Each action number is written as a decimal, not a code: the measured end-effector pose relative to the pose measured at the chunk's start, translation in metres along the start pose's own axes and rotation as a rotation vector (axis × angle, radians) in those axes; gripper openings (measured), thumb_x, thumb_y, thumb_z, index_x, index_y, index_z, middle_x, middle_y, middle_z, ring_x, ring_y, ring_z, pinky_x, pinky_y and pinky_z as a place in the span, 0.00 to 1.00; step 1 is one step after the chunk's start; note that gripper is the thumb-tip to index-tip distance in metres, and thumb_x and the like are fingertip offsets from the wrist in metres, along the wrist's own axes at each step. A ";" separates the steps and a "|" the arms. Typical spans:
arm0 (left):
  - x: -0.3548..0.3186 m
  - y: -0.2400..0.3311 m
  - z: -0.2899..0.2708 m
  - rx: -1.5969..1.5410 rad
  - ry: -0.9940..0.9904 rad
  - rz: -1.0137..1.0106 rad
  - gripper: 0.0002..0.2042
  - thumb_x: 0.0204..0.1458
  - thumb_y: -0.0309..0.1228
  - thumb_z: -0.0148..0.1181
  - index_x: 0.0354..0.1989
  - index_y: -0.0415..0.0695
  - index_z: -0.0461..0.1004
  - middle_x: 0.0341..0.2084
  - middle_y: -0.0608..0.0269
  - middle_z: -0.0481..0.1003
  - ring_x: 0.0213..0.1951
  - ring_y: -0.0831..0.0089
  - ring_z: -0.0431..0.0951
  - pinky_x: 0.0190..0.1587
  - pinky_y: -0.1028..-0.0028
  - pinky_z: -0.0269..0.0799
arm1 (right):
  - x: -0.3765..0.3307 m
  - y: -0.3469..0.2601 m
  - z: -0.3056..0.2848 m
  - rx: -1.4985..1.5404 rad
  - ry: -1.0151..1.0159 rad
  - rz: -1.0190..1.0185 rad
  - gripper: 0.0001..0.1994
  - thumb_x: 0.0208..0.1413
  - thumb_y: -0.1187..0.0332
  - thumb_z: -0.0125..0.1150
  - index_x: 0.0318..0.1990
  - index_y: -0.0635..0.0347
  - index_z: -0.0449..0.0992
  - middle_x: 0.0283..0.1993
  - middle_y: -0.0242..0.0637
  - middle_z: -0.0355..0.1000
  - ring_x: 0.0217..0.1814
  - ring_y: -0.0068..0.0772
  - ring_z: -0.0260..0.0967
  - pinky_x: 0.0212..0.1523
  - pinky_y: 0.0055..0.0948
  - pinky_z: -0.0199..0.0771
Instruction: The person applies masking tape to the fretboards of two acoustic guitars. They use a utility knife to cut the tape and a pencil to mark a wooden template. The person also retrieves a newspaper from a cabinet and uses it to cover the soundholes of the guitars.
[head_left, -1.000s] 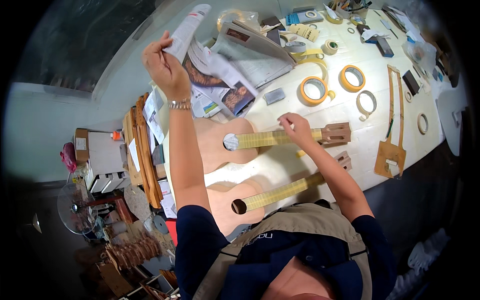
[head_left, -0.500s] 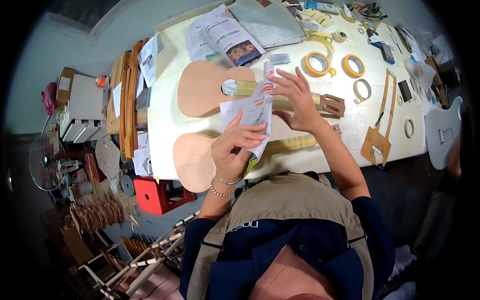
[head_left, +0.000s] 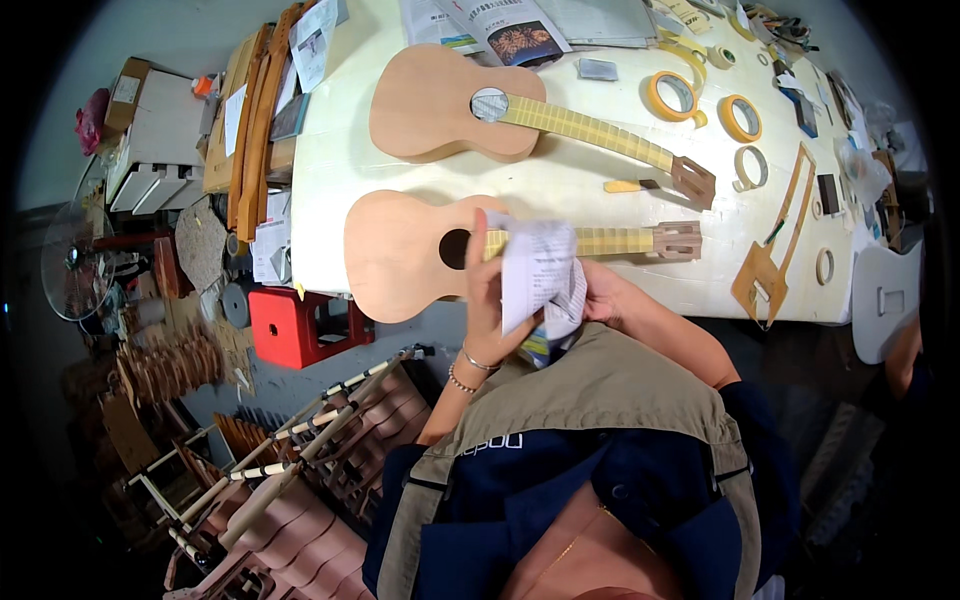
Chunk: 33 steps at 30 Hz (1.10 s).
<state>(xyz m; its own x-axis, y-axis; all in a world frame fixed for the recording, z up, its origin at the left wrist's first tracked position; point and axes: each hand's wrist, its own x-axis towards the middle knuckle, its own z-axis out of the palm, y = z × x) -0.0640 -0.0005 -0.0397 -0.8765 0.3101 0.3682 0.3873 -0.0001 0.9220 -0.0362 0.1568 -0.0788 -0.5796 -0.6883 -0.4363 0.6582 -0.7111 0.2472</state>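
A crumpled sheet of newspaper [head_left: 540,265] is bunched between my hands, close to my apron. My left hand [head_left: 486,305] holds its left side, with fingers pointing up along the paper. On the other side my right hand [head_left: 600,293] grips it, its fingertips partly hidden. Just beyond lies an unfinished ukulele [head_left: 395,250] with a dark, open sound hole; the paper covers part of its taped neck. Farther back lies a second ukulele [head_left: 425,105], also with yellow tape along its neck. Printed paper [head_left: 489,104] fills its sound hole.
A small brush-like tool [head_left: 625,186] lies between the necks. Tape rolls [head_left: 740,118] and a flat wooden frame [head_left: 757,285] are on the right of the table. Newspapers [head_left: 510,35] lie at the back. A red stool [head_left: 290,330] and a rack [head_left: 300,470] stand left.
The newspaper sheet, longer and rolled before, is now bunched nearer my body. My right hand has come down from above the table to the paper. The view has shifted, uncovering the near sound hole.
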 end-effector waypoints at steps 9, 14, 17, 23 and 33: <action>-0.003 -0.044 -0.080 0.071 0.083 -0.382 0.13 0.43 0.18 0.57 0.39 0.33 0.75 0.34 0.57 0.77 0.35 0.75 0.77 0.38 0.75 0.72 | -0.006 -0.030 -0.008 -1.567 0.420 -0.826 0.10 0.53 0.68 0.59 0.41 0.61 0.72 0.39 0.31 0.72 0.39 0.23 0.68 0.40 0.25 0.68; 0.045 -0.073 -0.111 0.881 -0.410 -0.490 0.34 0.29 0.28 0.71 0.53 0.45 0.68 0.49 0.48 0.70 0.54 0.62 0.67 0.53 0.63 0.62 | 0.013 -0.084 -0.045 -1.767 0.669 -1.195 0.05 0.52 0.71 0.58 0.34 0.63 0.74 0.31 0.39 0.73 0.33 0.32 0.70 0.35 0.28 0.70; 0.059 -0.076 -0.106 0.849 -0.288 -0.251 0.47 0.24 0.32 0.73 0.62 0.52 0.58 0.61 0.50 0.55 0.63 0.53 0.50 0.62 0.53 0.44 | 0.016 -0.085 -0.050 -1.841 0.717 -1.095 0.05 0.51 0.70 0.58 0.32 0.62 0.74 0.29 0.40 0.73 0.32 0.36 0.71 0.33 0.31 0.70; 0.038 -0.141 -0.095 1.127 -0.506 -0.065 0.30 0.41 0.35 0.61 0.57 0.51 0.63 0.56 0.53 0.61 0.62 0.57 0.54 0.65 0.52 0.36 | 0.023 -0.075 -0.043 -2.087 0.890 -1.017 0.06 0.50 0.67 0.57 0.29 0.60 0.74 0.27 0.39 0.74 0.29 0.41 0.71 0.30 0.36 0.71; 0.088 -0.113 -0.116 0.887 -0.949 -0.225 0.30 0.35 0.31 0.62 0.54 0.47 0.67 0.51 0.59 0.68 0.57 0.64 0.63 0.65 0.49 0.30 | 0.018 -0.076 -0.043 -2.041 0.897 -1.033 0.07 0.51 0.65 0.57 0.30 0.59 0.74 0.26 0.39 0.73 0.27 0.41 0.70 0.28 0.35 0.69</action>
<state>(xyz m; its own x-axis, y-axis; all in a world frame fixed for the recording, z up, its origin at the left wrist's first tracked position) -0.2182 -0.0838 -0.0973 -0.5464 0.7637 -0.3438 0.6336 0.6454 0.4266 -0.0759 0.2050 -0.1422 -0.9767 0.2066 -0.0582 0.1868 0.6850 -0.7042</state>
